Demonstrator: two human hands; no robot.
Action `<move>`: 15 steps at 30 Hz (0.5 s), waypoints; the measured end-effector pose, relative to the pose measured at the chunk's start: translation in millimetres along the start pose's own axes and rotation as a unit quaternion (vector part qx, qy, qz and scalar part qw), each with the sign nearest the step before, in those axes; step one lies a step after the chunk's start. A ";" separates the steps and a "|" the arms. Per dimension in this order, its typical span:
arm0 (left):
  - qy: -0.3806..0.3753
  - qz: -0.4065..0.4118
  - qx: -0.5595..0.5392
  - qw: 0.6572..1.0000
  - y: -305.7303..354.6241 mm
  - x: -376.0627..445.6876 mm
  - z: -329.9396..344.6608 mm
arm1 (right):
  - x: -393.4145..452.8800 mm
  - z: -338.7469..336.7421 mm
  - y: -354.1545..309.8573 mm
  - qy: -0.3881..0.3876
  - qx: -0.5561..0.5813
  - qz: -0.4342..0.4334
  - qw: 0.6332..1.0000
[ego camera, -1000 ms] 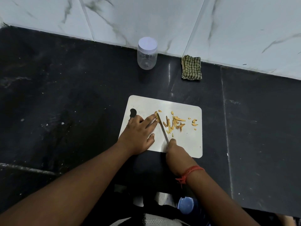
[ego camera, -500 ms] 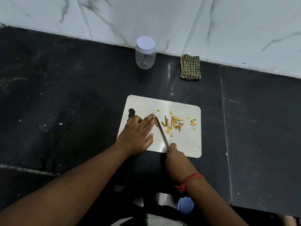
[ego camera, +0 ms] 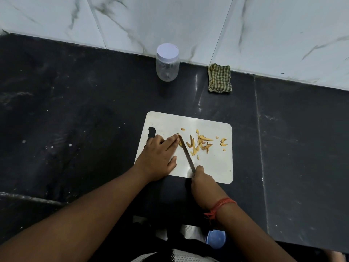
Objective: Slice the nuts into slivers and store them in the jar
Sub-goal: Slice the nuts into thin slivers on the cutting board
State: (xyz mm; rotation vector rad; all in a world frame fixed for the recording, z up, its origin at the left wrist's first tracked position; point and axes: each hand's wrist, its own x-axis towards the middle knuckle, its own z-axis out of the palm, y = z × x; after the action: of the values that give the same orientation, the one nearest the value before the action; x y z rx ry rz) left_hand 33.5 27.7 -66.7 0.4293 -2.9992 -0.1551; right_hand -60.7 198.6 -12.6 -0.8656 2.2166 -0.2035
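— Nuts? Where?

— On the board (ego camera: pixel 217 167). My left hand (ego camera: pixel 156 157) presses one flat, fingers straight, at the knife (ego camera: pixel 187 155) tip; slivers (ego camera: pixel 200 143) lie just right of the blade.

— Right hand (ego camera: pixel 203 183)?

— Curled round the knife handle at the board's near edge.

— How will they handle?

— I'd judge them light, brittle and apt to skid or crumble. I'd pin each nut from above, fingertips clear of the edge.

— Jar (ego camera: pixel 167 62)?

— Capped, by the wall, well apart.

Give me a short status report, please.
Right hand grips knife; left hand pins a nut. Slivers on board. Jar closed, apart.
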 end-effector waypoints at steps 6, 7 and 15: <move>-0.010 -0.009 -0.001 1.000 -0.1 3.2 -2.4 | 4.5 -23.2 5.2 -0.060 0.058 0.013 0.996; -0.013 -0.010 -0.002 1.000 0.1 2.1 -2.4 | 3.0 -25.4 5.6 -0.070 0.078 0.018 0.994; 0.001 -0.006 -0.010 1.000 1.4 0.2 -3.0 | -4.0 3.6 -0.9 0.024 -0.027 -0.004 0.999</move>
State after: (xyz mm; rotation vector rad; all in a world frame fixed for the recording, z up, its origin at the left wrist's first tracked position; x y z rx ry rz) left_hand 33.3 28.8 -63.6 0.4464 -2.9907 -0.1853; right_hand -55.8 200.8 -12.5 -0.9084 2.2738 -0.1702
